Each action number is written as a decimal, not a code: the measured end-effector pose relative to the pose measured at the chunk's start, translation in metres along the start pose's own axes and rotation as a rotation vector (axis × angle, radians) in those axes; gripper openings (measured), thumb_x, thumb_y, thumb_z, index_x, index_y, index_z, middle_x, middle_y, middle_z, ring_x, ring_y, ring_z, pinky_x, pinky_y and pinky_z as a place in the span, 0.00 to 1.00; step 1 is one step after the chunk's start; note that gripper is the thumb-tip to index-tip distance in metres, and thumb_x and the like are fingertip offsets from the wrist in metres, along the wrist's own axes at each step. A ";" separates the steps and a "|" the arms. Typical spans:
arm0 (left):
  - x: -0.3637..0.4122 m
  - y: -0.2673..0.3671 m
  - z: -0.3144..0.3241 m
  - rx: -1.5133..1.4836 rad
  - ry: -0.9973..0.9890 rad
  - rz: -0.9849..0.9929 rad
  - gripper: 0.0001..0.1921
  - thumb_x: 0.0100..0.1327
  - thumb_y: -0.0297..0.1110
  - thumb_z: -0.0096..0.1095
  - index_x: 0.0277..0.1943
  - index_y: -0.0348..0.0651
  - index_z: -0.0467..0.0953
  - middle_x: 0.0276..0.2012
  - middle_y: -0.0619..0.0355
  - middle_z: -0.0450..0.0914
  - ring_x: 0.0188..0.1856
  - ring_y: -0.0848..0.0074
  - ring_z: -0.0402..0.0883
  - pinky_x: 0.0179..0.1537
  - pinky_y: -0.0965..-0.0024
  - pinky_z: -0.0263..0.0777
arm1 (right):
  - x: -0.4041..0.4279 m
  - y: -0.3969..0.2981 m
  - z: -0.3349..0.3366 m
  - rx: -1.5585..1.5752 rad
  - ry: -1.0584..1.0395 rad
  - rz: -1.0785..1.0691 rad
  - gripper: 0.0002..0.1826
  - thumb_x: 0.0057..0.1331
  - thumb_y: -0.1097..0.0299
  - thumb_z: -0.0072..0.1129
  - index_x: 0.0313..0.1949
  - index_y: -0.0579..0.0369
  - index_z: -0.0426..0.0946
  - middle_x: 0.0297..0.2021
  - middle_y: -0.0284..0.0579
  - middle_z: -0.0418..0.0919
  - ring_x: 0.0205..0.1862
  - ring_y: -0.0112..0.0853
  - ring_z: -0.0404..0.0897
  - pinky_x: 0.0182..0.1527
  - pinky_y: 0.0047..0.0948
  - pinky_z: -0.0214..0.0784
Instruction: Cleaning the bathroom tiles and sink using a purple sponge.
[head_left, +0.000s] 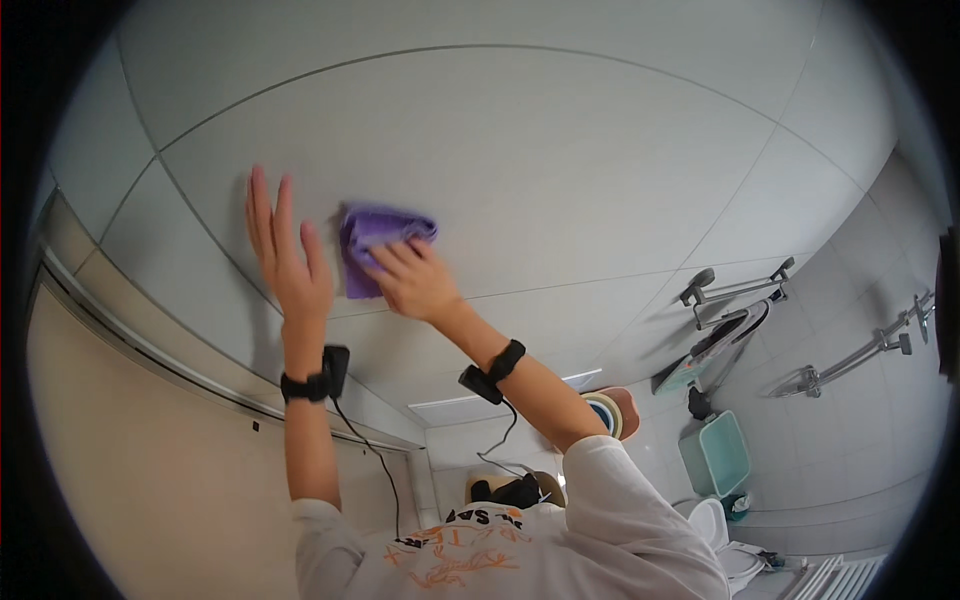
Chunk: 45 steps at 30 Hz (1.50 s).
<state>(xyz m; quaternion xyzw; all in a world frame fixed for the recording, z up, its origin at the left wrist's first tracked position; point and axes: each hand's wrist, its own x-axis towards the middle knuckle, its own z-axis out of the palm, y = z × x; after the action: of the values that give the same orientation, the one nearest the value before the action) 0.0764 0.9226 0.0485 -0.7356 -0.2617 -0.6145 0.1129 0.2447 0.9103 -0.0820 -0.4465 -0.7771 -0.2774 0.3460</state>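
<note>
Against the pale tiled wall (570, 187), my right hand (415, 279) presses a folded purple cloth (367, 225), its fingers bunched on the cloth's lower right part. To its left, my left hand (289, 255) is raised with fingers extended and the thumb apart, holding nothing. It is at the wall near a vertical tile joint; whether the palm touches the tile cannot be told. Both wrists carry black straps with small black devices and cables.
A metal towel rack (739, 289) juts from the wall at right, near a shower fitting (847, 367). Below stand a mint-green bin (716, 454), nested basins (622, 412) and a white toilet (739, 559). A door (150, 435) lies at left.
</note>
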 end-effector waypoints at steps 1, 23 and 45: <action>0.015 -0.002 0.007 0.097 0.015 0.102 0.24 0.71 0.27 0.48 0.70 0.38 0.66 0.75 0.42 0.57 0.76 0.49 0.55 0.73 0.46 0.48 | -0.003 0.000 -0.001 0.003 -0.001 -0.005 0.27 0.55 0.64 0.60 0.57 0.44 0.78 0.64 0.46 0.72 0.67 0.43 0.69 0.69 0.60 0.52; 0.031 -0.023 0.051 0.426 0.141 0.283 0.32 0.78 0.54 0.35 0.75 0.43 0.56 0.76 0.42 0.53 0.77 0.49 0.54 0.72 0.41 0.44 | -0.026 0.054 -0.054 -0.146 0.349 0.185 0.18 0.52 0.62 0.61 0.43 0.48 0.83 0.64 0.51 0.73 0.64 0.46 0.72 0.72 0.59 0.48; 0.049 -0.030 0.052 0.484 0.178 0.370 0.31 0.78 0.50 0.39 0.74 0.36 0.57 0.76 0.40 0.52 0.77 0.48 0.53 0.72 0.42 0.46 | -0.058 0.226 -0.208 0.035 1.228 0.585 0.43 0.69 0.45 0.42 0.74 0.67 0.53 0.77 0.58 0.48 0.79 0.49 0.41 0.77 0.51 0.26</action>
<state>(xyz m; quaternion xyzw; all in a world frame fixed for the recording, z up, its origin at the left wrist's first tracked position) 0.1095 0.9849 0.0800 -0.6656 -0.2514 -0.5655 0.4171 0.5259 0.8285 0.0264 -0.3940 -0.2915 -0.3629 0.7925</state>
